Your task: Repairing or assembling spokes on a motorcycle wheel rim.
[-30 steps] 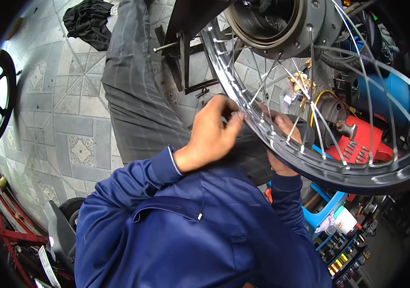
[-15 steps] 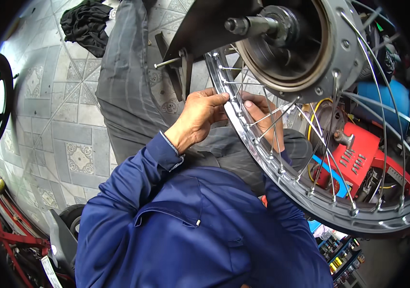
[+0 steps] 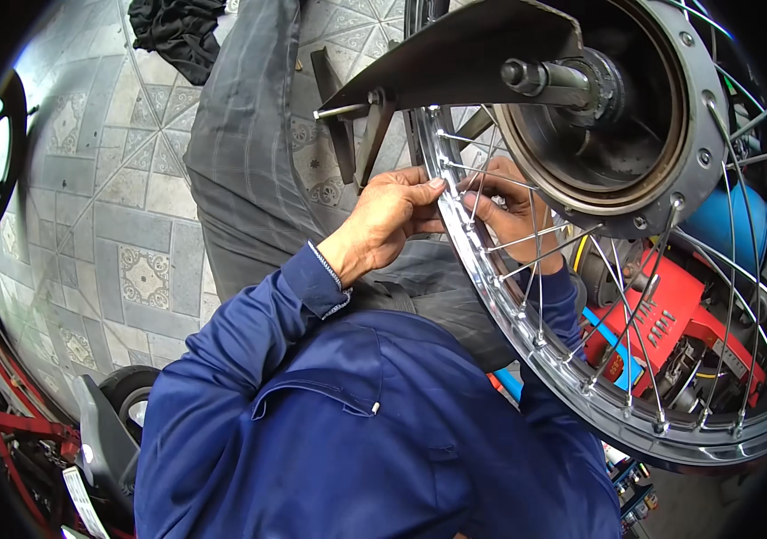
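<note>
Fingers of the bare left hand (image 3: 379,220) are bent together, the thumb (image 3: 423,191) laid at the outer edge of a shiny silver metal wheel rim (image 3: 545,355); whether they pinch anything is hidden. The bare right hand (image 3: 523,216) is on the rim's inner side, behind thin silver wire spokes (image 3: 729,267). Its thumb and forefinger are bent close together beside the rim, but I cannot tell whether something small is between them.

The rim lies just right of the left fingertips and just left of the right ones, so its band passes between the hands. Here its length runs from far to near, then curves away to the near right. Both hands are about equally close to it.

At the far right is a round grey metal hub (image 3: 711,148) with a dark hollow centre and a threaded steel axle (image 3: 559,83). Left of the axle is a dark, flat metal plate (image 3: 455,58). Beyond the spokes, at right, is a red metal machine (image 3: 662,296).
</note>
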A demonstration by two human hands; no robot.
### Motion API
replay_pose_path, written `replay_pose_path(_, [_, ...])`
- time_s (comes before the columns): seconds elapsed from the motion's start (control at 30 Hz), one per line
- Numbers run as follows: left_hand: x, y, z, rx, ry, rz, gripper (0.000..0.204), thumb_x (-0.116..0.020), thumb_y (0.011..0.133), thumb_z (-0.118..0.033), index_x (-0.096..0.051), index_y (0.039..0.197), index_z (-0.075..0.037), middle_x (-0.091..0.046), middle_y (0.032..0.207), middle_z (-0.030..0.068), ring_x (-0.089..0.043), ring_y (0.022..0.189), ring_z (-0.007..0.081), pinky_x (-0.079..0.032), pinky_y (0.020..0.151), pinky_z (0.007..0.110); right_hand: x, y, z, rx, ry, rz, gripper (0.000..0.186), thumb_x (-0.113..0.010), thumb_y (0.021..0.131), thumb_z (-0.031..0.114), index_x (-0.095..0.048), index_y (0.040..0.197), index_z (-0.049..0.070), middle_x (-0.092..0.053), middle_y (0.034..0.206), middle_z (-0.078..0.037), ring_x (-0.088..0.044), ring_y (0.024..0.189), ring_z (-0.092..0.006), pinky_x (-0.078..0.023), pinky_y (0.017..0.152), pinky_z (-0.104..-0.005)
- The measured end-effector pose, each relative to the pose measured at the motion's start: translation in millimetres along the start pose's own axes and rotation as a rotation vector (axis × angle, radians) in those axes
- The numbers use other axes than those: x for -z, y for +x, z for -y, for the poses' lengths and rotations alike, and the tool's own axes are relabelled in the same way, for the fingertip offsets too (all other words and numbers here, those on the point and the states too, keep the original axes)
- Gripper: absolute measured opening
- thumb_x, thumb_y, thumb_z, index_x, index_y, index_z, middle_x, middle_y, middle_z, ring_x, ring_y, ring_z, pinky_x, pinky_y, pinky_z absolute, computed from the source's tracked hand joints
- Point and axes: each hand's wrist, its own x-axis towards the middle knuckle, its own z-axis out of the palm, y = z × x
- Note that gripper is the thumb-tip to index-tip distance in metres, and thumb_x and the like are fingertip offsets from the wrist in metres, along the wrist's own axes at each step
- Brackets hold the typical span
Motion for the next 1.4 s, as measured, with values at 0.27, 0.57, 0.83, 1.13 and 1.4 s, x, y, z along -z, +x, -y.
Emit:
replay_pose_path(0.27, [3.1, -1.1, 5.0, 0.009, 0.019, 0.006, 0.017, -0.059, 0.104, -0.015, -0.067, 0.11, -0.001, -0.074, 0.105, 0.0071, -0.072, 0.093, 0.0171, -0.059, 0.084, 0.033, 0.6, 6.5, 17.8, -0.013, -0.283, 0.035, 0.016, -0.076, 0.089, 0.012, -0.066, 0.091, -0.001, -0.056, 0.086, -0.004, -0.052, 0.074, -0.0137, -0.041, 0.064, -0.0288])
replay_pose_path(0.57, [2.9, -8.5, 12.3, -0.017, -0.06, 0.054, 0.018, -0.06, 0.103, -0.016, -0.067, 0.113, -0.002, -0.073, 0.104, 0.0075, -0.072, 0.093, 0.0171, -0.059, 0.084, 0.033, 7.9, 3.0, 6.2, 0.16, -0.42, 0.122, 0.009, -0.066, 0.092, 0.002, -0.064, 0.096, -0.005, -0.058, 0.092, -0.01, -0.06, 0.086, -0.0201, -0.049, 0.078, -0.0312])
replay_pose_path(0.83, [-15.1, -35.2, 16.9, -0.001, 0.037, 0.068, 0.018, -0.057, 0.101, -0.009, -0.066, 0.114, -0.002, -0.073, 0.102, 0.0069, -0.07, 0.091, 0.0173, -0.055, 0.087, 0.036, 14.7, -25.9, 14.5, 0.211, -0.19, 0.134, 0.009, -0.066, 0.095, 0.006, -0.065, 0.102, 0.0, -0.063, 0.096, -0.011, -0.063, 0.088, -0.0247, -0.049, 0.081, -0.0358])
replay_pose_path(1.13, [-34.1, -69.1, 37.1, 0.019, -0.053, 0.084, 0.011, -0.063, 0.095, -0.006, -0.067, 0.103, 0.0, -0.071, 0.095, 0.0083, -0.069, 0.084, 0.0197, -0.059, 0.078, 0.036, 11.4, -67.6, 40.5, 0.272, -0.214, 0.075, 0.016, -0.065, 0.093, 0.011, -0.066, 0.102, -0.003, -0.062, 0.096, -0.014, -0.062, 0.088, -0.0281, -0.048, 0.079, -0.0373])
replay_pose_path(1.4, [-44.3, -81.4, 41.5, 0.029, -0.031, 0.073, 0.016, -0.066, 0.095, -0.009, -0.066, 0.108, -0.001, -0.071, 0.097, 0.0079, -0.067, 0.084, 0.0188, -0.057, 0.078, 0.034, 14.3, -74.4, 38.6, 0.275, -0.08, 0.112, 0.017, -0.065, 0.098, 0.012, -0.067, 0.104, -0.003, -0.061, 0.096, -0.01, -0.06, 0.087, -0.0192, -0.046, 0.077, -0.0317])
